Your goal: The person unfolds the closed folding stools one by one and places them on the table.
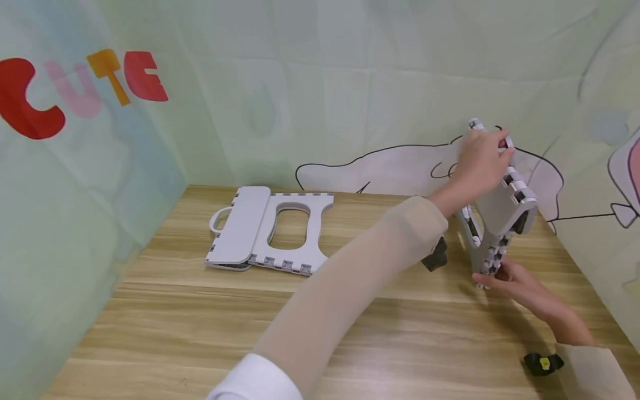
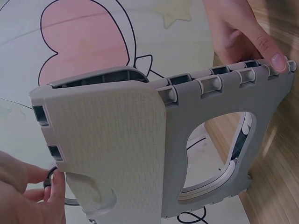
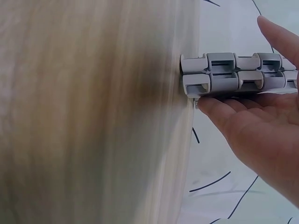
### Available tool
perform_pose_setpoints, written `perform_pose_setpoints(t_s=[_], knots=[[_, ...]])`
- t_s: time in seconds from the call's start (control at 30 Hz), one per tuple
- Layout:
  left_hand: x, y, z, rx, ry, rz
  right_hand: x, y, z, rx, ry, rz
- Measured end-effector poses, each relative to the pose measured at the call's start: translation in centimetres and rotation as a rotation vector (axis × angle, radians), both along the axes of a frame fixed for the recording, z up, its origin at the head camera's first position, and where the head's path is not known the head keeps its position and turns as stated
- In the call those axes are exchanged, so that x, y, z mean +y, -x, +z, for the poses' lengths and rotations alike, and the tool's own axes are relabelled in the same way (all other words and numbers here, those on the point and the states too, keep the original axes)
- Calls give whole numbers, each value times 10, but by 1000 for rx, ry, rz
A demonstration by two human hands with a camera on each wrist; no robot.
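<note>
A grey-and-white plastic folding step stool, folded flat, is held on end at the right side of the wooden table. At its top edge my left hand pinches the carry handle, thumb against fingers. My right hand holds the low leg end, with the hinge edge between thumb and fingers. In the right wrist view those fingers lie along the underside of the hinge row. The lower end is close to the tabletop. Parts of the far leg panel are hidden.
A second folding stool lies folded flat on the table at the left, its loop handle pointing left. A printed cloth hangs behind and along both sides. A black strap device sits at the right wrist.
</note>
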State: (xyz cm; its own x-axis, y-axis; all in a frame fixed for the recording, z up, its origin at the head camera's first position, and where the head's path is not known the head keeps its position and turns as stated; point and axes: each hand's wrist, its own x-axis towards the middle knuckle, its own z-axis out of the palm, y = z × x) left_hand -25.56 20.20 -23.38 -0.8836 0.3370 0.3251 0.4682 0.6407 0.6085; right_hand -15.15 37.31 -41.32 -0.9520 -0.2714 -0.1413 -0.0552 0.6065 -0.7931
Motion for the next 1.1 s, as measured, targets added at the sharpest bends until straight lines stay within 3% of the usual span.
perform_pose_setpoints(t_s=[0.13, 0.47, 1.1], knots=[[12, -3, 2, -23, 0, -5, 3, -5, 1, -11, -2, -15], [29, -10, 6, -9, 55, -22, 4, -11, 2, -16, -20, -42], [35, -13, 3, -15, 67, -11, 0, -8, -3, 4, 10, -38]])
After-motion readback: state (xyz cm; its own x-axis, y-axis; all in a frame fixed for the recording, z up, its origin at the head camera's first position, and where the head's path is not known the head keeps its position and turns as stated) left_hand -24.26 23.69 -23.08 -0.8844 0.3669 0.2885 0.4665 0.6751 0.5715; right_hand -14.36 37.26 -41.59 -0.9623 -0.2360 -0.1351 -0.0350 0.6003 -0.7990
